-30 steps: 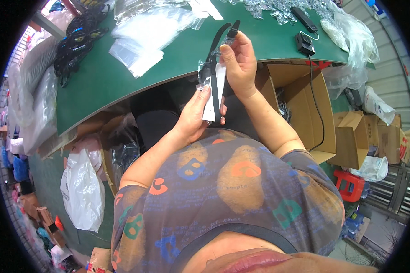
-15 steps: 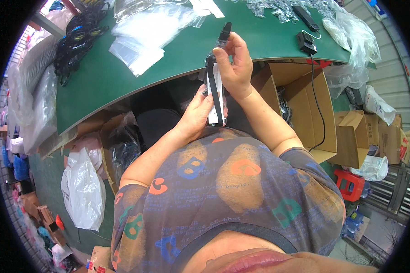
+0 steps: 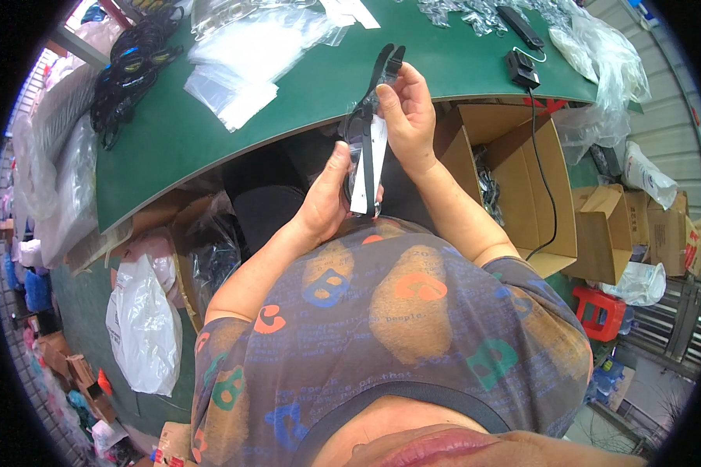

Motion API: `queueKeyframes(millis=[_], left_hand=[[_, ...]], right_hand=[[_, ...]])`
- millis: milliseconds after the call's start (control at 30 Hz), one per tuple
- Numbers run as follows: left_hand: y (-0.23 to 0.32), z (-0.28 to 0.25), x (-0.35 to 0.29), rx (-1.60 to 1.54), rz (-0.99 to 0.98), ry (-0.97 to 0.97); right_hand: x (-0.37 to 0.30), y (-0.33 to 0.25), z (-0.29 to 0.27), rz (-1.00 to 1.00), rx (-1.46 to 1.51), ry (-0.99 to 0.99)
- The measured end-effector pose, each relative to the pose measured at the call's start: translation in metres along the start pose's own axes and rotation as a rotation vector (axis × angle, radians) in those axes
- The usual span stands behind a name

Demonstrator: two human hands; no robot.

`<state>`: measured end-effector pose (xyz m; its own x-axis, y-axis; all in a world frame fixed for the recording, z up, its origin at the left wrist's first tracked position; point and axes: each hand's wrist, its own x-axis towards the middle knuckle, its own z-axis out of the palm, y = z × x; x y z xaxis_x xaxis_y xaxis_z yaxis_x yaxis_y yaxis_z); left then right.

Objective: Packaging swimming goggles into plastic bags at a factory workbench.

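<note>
Just past the green table's near edge, over my lap, I hold what look like swim goggles with a black strap (image 3: pixel 367 124). My right hand (image 3: pixel 411 128) pinches the upper part of the strap between thumb and fingers, and a loop of it stands up above the fingertips. Lower down, my left hand (image 3: pixel 325 194) is wrapped around the body of the goggles, its thumb pointing up. A narrow white card (image 3: pixel 378 140) lies lengthwise along the strap. My left hand hides most of the lenses.
Clear plastic bags (image 3: pixel 245 58) lie on the green table (image 3: pixel 319 82), and a heap of black-strapped goggles (image 3: pixel 136 66) is at its left. A black adapter (image 3: pixel 522 70) with a cord sits at the right. Below stands an open cardboard box (image 3: pixel 530 179); a red stool (image 3: pixel 600 314) is farther right.
The strap's upper end has opened into a wider loop above my right hand. My left hand has shifted slightly left and its thumb has lifted. The white card now tilts to the right.
</note>
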<state>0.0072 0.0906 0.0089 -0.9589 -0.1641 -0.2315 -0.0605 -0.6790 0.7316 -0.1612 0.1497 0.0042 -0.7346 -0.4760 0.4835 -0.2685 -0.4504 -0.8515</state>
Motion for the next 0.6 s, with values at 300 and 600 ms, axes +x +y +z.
queueKeyframes(millis=[300,600], left_hand=[[-0.004,-0.001,0.002,0.005,-0.032,0.057],[-0.003,0.008,0.004,-0.068,0.03,0.155]], right_hand=[[0.001,-0.009,0.007,-0.269,-0.417,0.008],[0.008,-0.016,0.006,-0.457,-0.591,-0.042]])
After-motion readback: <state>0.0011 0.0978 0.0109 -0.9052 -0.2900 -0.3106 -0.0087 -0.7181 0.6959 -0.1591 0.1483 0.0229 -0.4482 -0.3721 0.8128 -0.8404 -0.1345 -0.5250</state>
